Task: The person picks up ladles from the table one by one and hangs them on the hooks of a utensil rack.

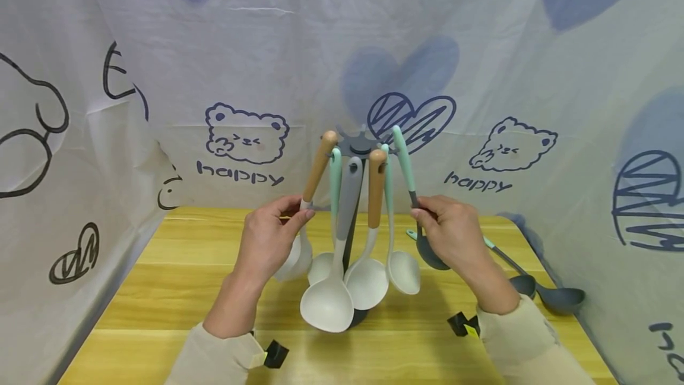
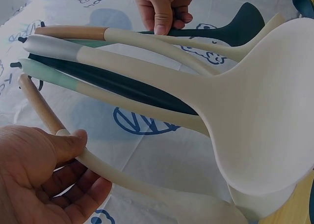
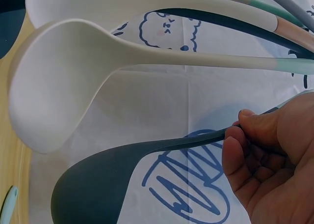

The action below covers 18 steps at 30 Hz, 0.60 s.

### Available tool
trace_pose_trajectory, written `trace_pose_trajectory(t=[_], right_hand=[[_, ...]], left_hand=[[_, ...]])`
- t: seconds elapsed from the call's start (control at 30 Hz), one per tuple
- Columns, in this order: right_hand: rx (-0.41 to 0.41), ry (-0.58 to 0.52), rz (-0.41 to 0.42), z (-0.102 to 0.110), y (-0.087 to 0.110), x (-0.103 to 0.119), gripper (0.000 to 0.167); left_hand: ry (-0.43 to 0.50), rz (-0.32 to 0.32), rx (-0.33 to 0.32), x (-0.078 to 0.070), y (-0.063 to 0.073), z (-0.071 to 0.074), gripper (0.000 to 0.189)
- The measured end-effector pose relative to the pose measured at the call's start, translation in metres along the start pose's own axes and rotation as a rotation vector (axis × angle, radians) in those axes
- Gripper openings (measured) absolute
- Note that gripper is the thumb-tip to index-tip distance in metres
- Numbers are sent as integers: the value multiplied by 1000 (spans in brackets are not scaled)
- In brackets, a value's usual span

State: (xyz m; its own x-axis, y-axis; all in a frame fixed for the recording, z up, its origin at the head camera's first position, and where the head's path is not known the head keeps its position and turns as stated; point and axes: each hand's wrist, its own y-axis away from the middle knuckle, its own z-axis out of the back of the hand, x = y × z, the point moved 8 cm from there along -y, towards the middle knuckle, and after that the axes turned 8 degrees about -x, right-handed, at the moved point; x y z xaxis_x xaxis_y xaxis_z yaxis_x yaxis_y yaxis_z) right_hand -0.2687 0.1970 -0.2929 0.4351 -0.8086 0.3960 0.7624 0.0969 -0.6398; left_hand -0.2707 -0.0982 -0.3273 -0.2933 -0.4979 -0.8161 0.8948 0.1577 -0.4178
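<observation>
A dark grey utensil stand (image 1: pixel 359 144) rises mid-table with several ladles hanging around it. My left hand (image 1: pixel 269 235) pinches a white ladle with a wooden handle (image 1: pixel 319 165) just below the wood, its handle tip at the stand's left side. On the other side, my right hand (image 1: pixel 453 227) pinches a dark ladle with a mint handle (image 1: pixel 404 159), gripping its dark neck; its bowl hangs partly behind the hand. Between the hands hang a grey-handled white ladle (image 1: pixel 327 305), a wooden-handled white ladle (image 1: pixel 367 284) and mint-handled white ladles (image 1: pixel 404 272).
More dark ladles (image 1: pixel 561 299) lie on the wooden table (image 1: pixel 176 290) at the right, beyond my right forearm. A printed white cloth (image 1: pixel 320 64) hangs behind the table and along both sides. Small black blocks (image 1: pixel 276 354) sit at both wrists.
</observation>
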Motion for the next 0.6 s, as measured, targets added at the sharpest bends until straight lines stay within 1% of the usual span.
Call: trace_pose_trajectory(t=[0.6], right_hand=[[14, -36, 3, -13, -6, 7, 17]], left_hand=[[9, 0, 3, 2, 1, 0, 24]])
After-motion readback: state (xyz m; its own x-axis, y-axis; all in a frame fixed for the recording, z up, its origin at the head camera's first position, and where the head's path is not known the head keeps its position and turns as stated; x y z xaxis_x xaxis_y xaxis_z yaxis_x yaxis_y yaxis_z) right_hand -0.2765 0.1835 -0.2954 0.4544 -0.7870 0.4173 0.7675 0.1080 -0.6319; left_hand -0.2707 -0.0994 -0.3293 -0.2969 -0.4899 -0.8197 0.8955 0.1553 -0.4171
